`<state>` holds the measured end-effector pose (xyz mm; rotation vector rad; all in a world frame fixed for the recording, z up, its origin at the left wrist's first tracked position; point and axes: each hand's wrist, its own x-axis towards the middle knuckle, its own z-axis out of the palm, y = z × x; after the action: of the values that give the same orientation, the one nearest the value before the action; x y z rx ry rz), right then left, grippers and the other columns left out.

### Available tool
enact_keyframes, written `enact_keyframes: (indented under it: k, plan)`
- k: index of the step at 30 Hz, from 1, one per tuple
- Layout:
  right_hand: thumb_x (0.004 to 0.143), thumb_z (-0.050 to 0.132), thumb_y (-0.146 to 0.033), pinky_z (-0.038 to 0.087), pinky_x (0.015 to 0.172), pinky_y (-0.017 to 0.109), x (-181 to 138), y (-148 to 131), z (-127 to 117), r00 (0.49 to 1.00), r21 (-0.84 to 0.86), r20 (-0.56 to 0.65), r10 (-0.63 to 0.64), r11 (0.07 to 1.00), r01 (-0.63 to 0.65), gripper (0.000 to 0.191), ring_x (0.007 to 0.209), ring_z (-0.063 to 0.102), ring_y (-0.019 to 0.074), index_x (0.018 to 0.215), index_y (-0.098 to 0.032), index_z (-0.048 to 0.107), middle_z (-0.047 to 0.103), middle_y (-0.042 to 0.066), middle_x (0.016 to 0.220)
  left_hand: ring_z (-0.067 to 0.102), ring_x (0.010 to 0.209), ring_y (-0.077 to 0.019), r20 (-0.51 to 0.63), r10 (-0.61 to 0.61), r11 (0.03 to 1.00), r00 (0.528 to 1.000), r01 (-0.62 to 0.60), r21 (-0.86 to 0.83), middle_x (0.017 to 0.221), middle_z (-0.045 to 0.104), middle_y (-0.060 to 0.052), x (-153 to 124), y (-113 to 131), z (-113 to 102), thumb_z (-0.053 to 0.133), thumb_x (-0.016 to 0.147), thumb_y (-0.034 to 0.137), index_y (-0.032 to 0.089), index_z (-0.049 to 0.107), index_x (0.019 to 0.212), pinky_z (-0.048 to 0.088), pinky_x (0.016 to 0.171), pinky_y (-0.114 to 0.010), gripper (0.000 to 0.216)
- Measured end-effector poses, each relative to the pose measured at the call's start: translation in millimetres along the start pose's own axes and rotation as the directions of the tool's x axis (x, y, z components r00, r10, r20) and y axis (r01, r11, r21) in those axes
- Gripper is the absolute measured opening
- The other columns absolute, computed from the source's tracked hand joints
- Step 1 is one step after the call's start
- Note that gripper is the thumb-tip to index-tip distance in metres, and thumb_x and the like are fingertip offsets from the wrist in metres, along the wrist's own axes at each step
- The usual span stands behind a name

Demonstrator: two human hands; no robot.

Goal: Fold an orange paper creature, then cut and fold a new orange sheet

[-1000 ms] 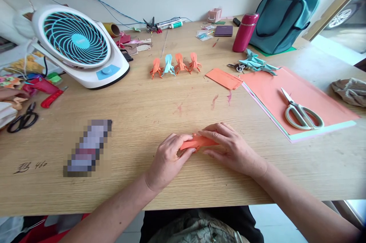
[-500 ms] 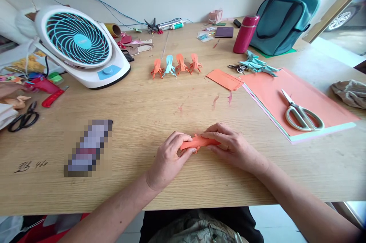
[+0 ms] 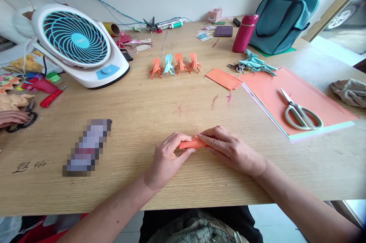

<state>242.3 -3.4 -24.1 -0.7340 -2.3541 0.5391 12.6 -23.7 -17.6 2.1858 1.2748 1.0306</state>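
Both my hands work a folded orange paper piece (image 3: 192, 143) low over the wooden table (image 3: 143, 113). My left hand (image 3: 166, 159) pinches its left end with curled fingers. My right hand (image 3: 230, 149) covers the right end, fingers pressed together on it. Further back stands a row of small finished paper figures (image 3: 175, 64), orange ones and one blue. To the right lies a stack of orange paper sheets (image 3: 297, 100) with grey-handled scissors (image 3: 300, 111) on top.
A white and teal fan (image 3: 77, 45) stands at back left. A red bottle (image 3: 244, 32) and teal bag (image 3: 281, 20) are at back right. Another person's fingers (image 3: 11, 117) rest on black scissors (image 3: 21, 121) at the left edge. A blurred object (image 3: 87, 147) lies left.
My right hand has slid left along the orange piece, so less of the paper shows. Another person's fingers have come into view at the left edge, over the black scissors.
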Motion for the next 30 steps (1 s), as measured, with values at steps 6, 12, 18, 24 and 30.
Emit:
enact_keyframes:
  k: [6,12,18,24,30]
  plan:
    - [0.097,0.046,-0.014,0.051,0.091,0.041,0.9,-2.2,0.6,1.000,-0.012,0.011,-0.008,1.000,0.008,0.054,0.108,0.055,0.0230,0.148,-0.026,0.035,0.057,0.013,0.121,0.064,0.084,-0.0162,0.000,0.015,1.000,1.000,-0.015,-0.005,0.089,0.067,-0.003,0.4,-1.0,0.4,0.068,0.082,0.014,0.020,0.061,0.096,0.052,0.074,-0.028,0.016]
    - [0.093,0.056,-0.023,0.052,0.084,0.039,3.7,-4.5,-0.3,0.994,0.021,-0.041,0.101,0.995,-0.100,0.045,0.096,0.058,0.0225,0.137,-0.027,0.050,0.059,0.010,0.108,0.064,0.097,-0.0167,-0.001,0.182,0.978,0.983,-0.181,0.107,0.100,0.065,-0.005,-3.4,-2.1,0.5,0.060,0.087,0.010,0.021,0.058,0.106,0.054,0.086,-0.030,0.022]
    - [0.094,0.053,-0.018,0.051,0.076,0.032,3.4,-6.2,2.0,0.990,0.105,-0.049,0.131,0.986,-0.125,0.038,0.090,0.058,0.0182,0.132,-0.026,0.054,0.057,0.007,0.101,0.064,0.099,-0.0151,-0.004,0.208,0.974,0.978,-0.206,0.098,0.102,0.066,-0.005,-3.7,-1.7,1.0,0.063,0.086,0.011,0.020,0.058,0.106,0.053,0.088,-0.028,0.022]
    - [0.094,0.053,-0.018,0.050,0.077,0.032,2.4,-3.3,2.6,0.993,0.110,-0.037,0.109,0.988,-0.105,0.036,0.090,0.058,0.0185,0.129,-0.026,0.056,0.057,0.006,0.100,0.064,0.095,-0.0133,0.008,0.160,0.986,0.987,-0.161,0.041,0.099,0.068,-0.002,-1.4,1.5,-0.3,0.066,0.085,0.013,0.021,0.059,0.104,0.052,0.084,-0.024,0.021]
    - [0.095,0.052,-0.017,0.050,0.079,0.032,2.4,-2.6,2.5,0.996,0.091,0.019,0.088,0.992,-0.089,0.040,0.091,0.058,0.0185,0.133,-0.026,0.052,0.056,0.007,0.102,0.064,0.092,-0.0137,0.053,0.126,0.992,0.991,-0.127,0.011,0.098,0.067,-0.002,-0.4,1.7,-0.1,0.066,0.085,0.013,0.021,0.060,0.102,0.050,0.082,-0.025,0.020]
